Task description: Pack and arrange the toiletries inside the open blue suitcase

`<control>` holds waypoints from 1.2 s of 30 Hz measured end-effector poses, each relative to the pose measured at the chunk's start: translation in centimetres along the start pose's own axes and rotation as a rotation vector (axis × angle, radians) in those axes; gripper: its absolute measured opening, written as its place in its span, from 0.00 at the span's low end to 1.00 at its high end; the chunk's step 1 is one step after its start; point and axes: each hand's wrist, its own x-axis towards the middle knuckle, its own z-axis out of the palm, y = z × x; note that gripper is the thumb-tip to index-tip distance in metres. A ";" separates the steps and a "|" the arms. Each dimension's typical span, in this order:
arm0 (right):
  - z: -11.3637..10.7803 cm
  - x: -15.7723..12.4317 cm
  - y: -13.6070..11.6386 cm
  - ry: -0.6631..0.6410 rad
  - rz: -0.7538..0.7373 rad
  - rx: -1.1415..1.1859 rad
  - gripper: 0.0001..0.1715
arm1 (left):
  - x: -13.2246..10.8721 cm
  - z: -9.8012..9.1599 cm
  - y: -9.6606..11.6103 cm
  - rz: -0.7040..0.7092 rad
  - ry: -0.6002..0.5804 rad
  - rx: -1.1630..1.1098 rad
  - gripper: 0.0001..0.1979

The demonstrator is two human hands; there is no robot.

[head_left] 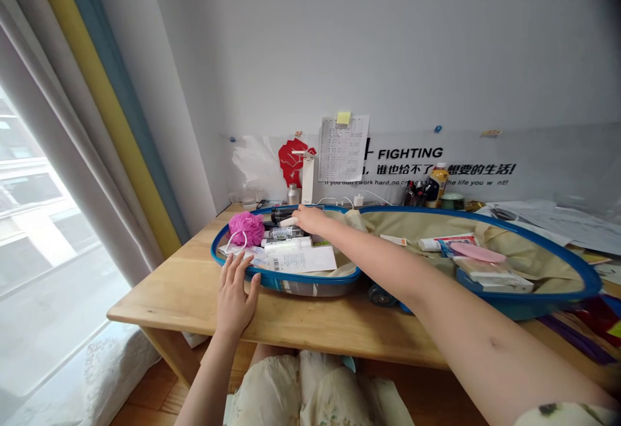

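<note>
An open suitcase with a blue rim [339,279] lies on the wooden table, its two beige-lined halves side by side. My left hand [237,300] rests with fingers spread over the near left rim of the left half. Reaching across, my right hand [309,219] is inside that half, its fingers closed around a small cream-coloured cylinder [288,222]. A dark bottle [281,214] lies just behind it. Nearer to me are a clear bottle with a label [284,233], a white tube [290,244] and a white flat packet [305,260]. A pink bath puff [246,227] sits at the left end.
The suitcase's right half holds a toothpaste tube [446,242], a pink oval item [478,252] and flat packets [495,274]. Behind stand a white lamp [307,180], an orange-labelled bottle [437,183] and pens. Papers [533,219] lie at the right; curtains [97,90] hang at the left.
</note>
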 end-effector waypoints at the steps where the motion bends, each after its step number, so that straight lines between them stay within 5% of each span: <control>1: 0.1 0.1 0.1 0.008 0.005 0.014 0.21 | 0.0 0.0 0.0 0.000 0.001 0.000 0.20; 10: 0.8 0.3 0.1 0.019 0.005 0.154 0.19 | 0.1 0.0 -0.2 0.007 0.009 0.008 0.19; 14: -0.7 -0.7 0.4 -0.035 -0.081 0.217 0.20 | 0.1 0.0 -0.3 0.009 0.001 0.010 0.20; 17: -3.3 -1.7 3.0 -0.049 -0.096 0.240 0.21 | 0.1 0.1 -0.3 0.011 0.006 0.006 0.20; 22: -6.5 -5.5 11.8 -0.026 0.091 0.120 0.16 | 0.1 0.1 -0.2 -0.001 -0.003 0.001 0.20; 25: -5.7 -8.9 16.6 -0.113 0.213 -0.013 0.09 | 0.1 0.1 -0.2 -0.006 0.003 0.007 0.19; 28: -3.2 -11.6 19.4 -0.216 0.318 -0.121 0.13 | 0.2 0.1 -0.2 -0.004 0.011 0.011 0.19; 36: 1.1 -13.0 20.9 -0.333 0.429 -0.195 0.18 | 0.1 0.0 -0.3 0.012 -0.001 0.026 0.19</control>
